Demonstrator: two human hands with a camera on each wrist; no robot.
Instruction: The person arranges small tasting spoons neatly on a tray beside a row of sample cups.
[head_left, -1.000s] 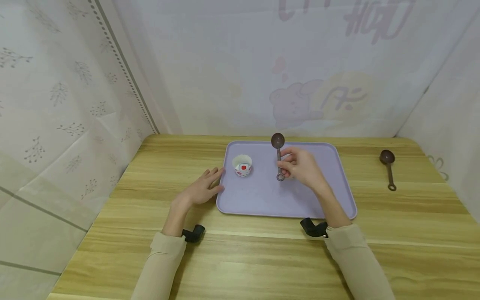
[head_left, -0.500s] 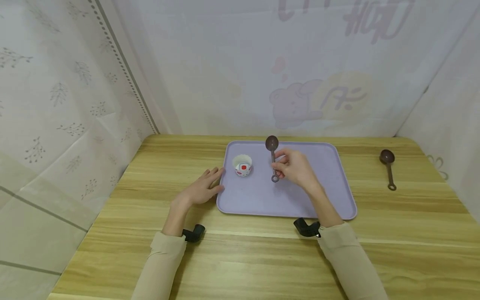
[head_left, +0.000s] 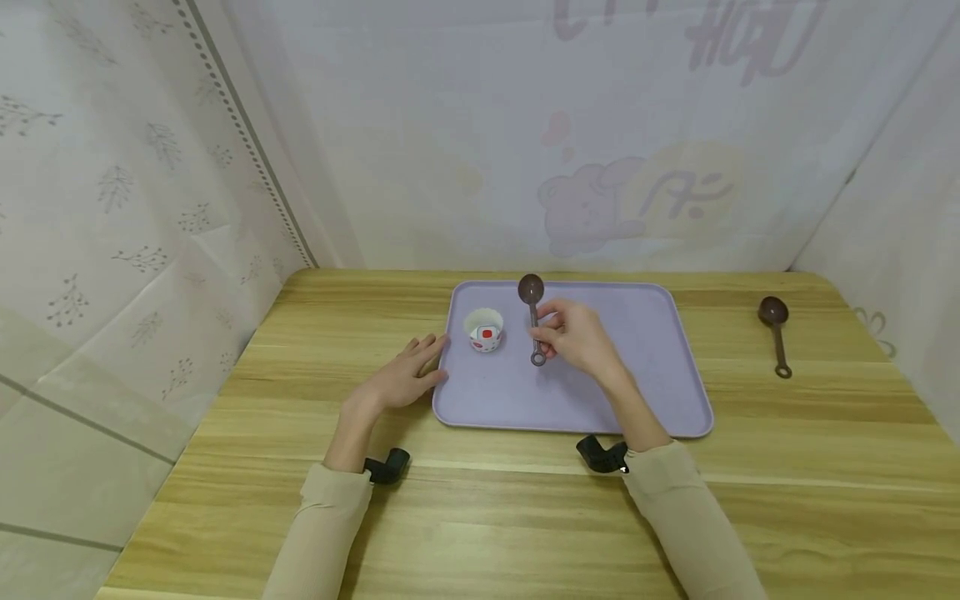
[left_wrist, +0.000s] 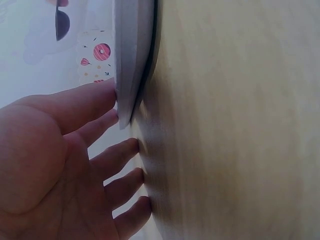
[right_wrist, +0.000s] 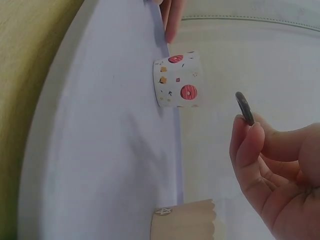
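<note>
My right hand (head_left: pixel 576 335) pinches a brown measuring spoon (head_left: pixel 531 290) by its handle, above the lilac tray (head_left: pixel 510 398). The spoon's round bowl points toward the back wall. The right wrist view catches only the ringed end of its handle, past the fingertips. To the left on the tray stands a white paper baking cup (head_left: pixel 484 332) printed with red doughnuts. A tan baking cup (right_wrist: pixel 182 221) with a wavy rim shows low in the right wrist view; the right hand covers it in the head view. My left hand (head_left: pixel 397 377) touches the tray's left edge with fingers extended.
A second brown measuring spoon (head_left: pixel 776 325) lies on the wooden table (head_left: pixel 480 525), right of the tray. Patterned cloth (head_left: pixel 420 150) hangs behind the table and along both sides. Each wrist carries a small black camera mount (head_left: pixel 387 467).
The right hand has moved left over the tray with the measuring spoon, nearer the doughnut-print cup, and slightly toward the front. The left hand has stayed at the tray's edge.
</note>
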